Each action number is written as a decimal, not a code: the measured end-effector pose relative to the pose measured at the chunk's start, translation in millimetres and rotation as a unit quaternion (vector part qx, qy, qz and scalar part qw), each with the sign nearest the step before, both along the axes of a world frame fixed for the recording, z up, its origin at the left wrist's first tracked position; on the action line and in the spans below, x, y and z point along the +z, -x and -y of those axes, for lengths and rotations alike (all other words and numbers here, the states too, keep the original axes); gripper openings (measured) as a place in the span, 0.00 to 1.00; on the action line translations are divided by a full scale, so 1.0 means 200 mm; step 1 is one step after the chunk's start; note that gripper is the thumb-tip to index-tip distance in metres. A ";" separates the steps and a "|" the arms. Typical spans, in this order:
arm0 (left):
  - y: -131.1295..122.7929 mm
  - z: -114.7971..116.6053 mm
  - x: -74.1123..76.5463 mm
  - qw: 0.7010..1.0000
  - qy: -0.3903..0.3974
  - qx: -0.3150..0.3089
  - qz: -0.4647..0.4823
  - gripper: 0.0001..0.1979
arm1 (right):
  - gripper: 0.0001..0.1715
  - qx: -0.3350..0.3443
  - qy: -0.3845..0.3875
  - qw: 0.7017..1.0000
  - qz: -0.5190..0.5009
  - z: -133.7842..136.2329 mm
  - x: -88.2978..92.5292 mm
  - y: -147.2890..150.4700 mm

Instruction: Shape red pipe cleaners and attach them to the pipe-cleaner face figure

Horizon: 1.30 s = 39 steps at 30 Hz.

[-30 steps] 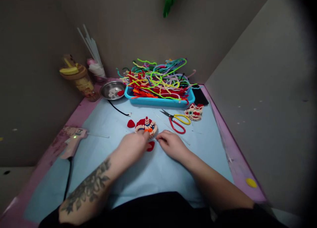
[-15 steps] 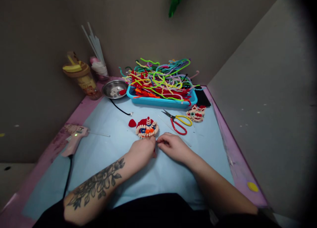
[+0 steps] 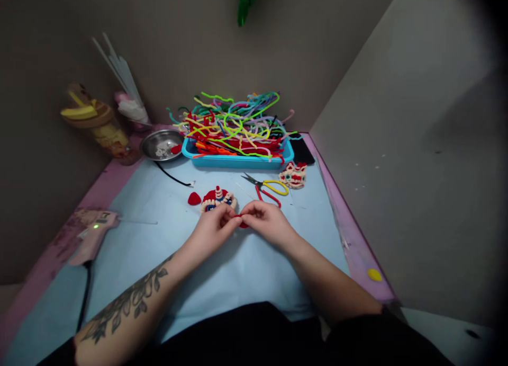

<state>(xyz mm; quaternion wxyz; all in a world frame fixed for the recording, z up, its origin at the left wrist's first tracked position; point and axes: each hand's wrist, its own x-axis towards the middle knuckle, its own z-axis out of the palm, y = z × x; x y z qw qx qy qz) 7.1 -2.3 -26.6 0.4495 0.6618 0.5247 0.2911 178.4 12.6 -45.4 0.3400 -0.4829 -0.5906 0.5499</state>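
Observation:
My left hand and my right hand meet over the blue sheet. Thumbs and fingertips of both pinch a small red piece, mostly covered by the fingers. Just behind my left hand lies a red, cream and blue lion-head craft, its lower part hidden by that hand. A loose red rounded triangle rests to its left. Beyond my right hand are open scissors with one yellow and one red handle, the red one partly covered.
A blue basket of pipe cleaners stands at the back, beside a metal bowl. The pink glue gun lies left with its cord. A second lion-head craft and a black flat object are right. Tall cup back left.
My left hand has drawn back from the lion-head craft's front edge, and my right hand has closed in, so both now grip the red piece. The view has swung slightly right.

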 end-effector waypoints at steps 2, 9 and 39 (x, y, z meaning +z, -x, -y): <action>0.00 0.00 0.01 0.999 -0.012 -0.018 -0.028 0.13 | 0.05 -0.003 -0.011 1.000 -0.005 0.00 0.02 0.00; 0.02 -0.01 -0.01 1.000 -0.004 0.027 -0.004 0.16 | 0.10 0.012 0.013 1.000 -0.018 0.02 0.05 0.00; 0.02 -0.03 0.03 0.991 0.089 -0.088 0.044 0.15 | 0.20 0.099 0.156 0.959 -0.217 0.00 -0.03 -0.01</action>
